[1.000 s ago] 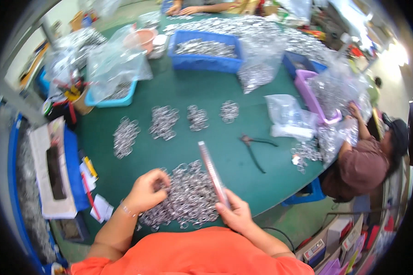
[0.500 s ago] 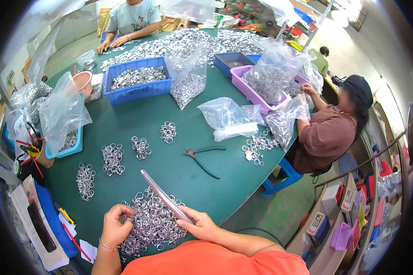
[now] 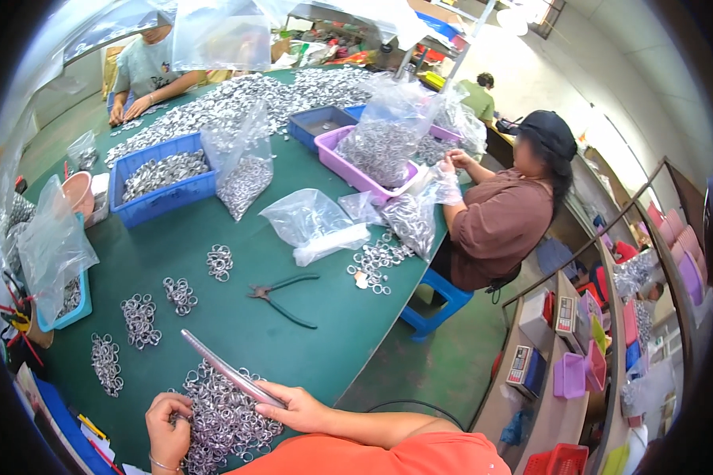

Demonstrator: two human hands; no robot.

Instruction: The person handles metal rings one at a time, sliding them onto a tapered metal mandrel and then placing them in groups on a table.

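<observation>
A large heap of silvery metal rings [image 3: 228,423] lies on the green table right in front of me. My left hand [image 3: 169,427] is at the left side of the heap, its fingers curled in a pinch; what they hold, if anything, is too small to make out. My right hand [image 3: 293,408] grips a long, slim, silvery-pink stick [image 3: 228,372] with a ridged surface, which slants over the heap toward the far left. Beyond the heap lie smaller ring piles [image 3: 140,321]. Green-handled pliers [image 3: 281,299] rest partly spread to their right.
A blue bin [image 3: 165,198] of metal pieces, a bag of rings [image 3: 244,186] and a pink bin [image 3: 348,170] stand farther back. Flat plastic bags [image 3: 313,222] lie mid-table. A co-worker in brown [image 3: 499,218] sits at the right edge; another [image 3: 146,75] works at the far left.
The view has turned to the right, so the whole scene sits farther left. My left fingers have curled in more; my right hand still holds the stick over the heap.
</observation>
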